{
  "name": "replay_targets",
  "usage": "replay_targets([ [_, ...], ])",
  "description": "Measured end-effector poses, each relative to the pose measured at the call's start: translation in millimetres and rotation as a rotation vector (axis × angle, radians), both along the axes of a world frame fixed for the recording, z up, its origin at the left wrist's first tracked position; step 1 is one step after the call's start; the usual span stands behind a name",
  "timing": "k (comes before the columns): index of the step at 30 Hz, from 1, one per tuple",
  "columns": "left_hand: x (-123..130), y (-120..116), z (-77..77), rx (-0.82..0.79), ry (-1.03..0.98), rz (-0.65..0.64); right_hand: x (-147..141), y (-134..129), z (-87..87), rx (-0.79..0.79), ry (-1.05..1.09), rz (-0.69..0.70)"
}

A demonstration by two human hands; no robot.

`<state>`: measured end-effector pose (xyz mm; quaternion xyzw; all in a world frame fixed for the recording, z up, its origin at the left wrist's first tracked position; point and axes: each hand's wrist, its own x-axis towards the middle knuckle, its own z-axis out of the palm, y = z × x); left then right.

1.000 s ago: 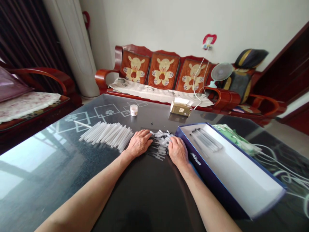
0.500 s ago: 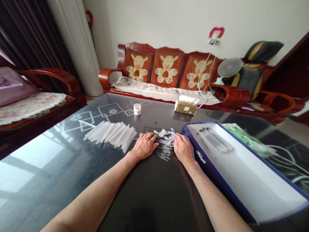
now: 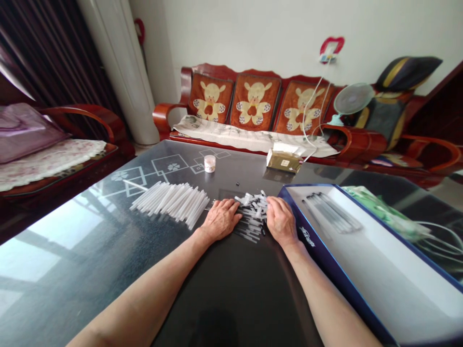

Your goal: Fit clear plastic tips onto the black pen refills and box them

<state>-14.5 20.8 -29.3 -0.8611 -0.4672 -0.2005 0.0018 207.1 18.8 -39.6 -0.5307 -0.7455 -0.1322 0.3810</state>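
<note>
Between my hands lies a loose pile of small white and black pen parts (image 3: 251, 217), caps among them. My left hand (image 3: 221, 219) rests palm down at the pile's left side, fingers stretched out and thumb toward the parts. At the right edge, my right hand (image 3: 281, 221) is curled with fingers bent in; what they hold, if anything, is hidden. Left of my left hand spreads a row of translucent white pen barrels (image 3: 171, 200). Thin tips poke out beside my left fingers. Several pens (image 3: 334, 212) with dark ends lie inside the blue-edged box (image 3: 376, 279).
A small round jar (image 3: 209, 164) and a tissue pack (image 3: 284, 160) stand toward the far side of the dark glossy table (image 3: 108, 250). One small black piece (image 3: 238, 183) lies beyond the pile. A green plastic bag (image 3: 383, 212) and white cable are right of the box.
The view has shifted slightly, so everything sits a little further right. Both hands stay at the pile, and a few caps near my right hand lie differently.
</note>
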Motion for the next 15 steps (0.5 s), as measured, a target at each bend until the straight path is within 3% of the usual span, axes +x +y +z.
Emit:
replay_targets([
  [5,0,-1,0.4,0.008,-0.002,-0.007,-6,-29,12.5,-0.14,-0.186,0.296],
  [9,0,-2,1.1,0.016,-0.002,-0.014,-5,-35,12.0,-0.193,-0.225,0.297],
  [15,-1,0,0.3,0.003,-0.003,-0.011,0,-27,4.5,-0.11,-0.156,0.218],
])
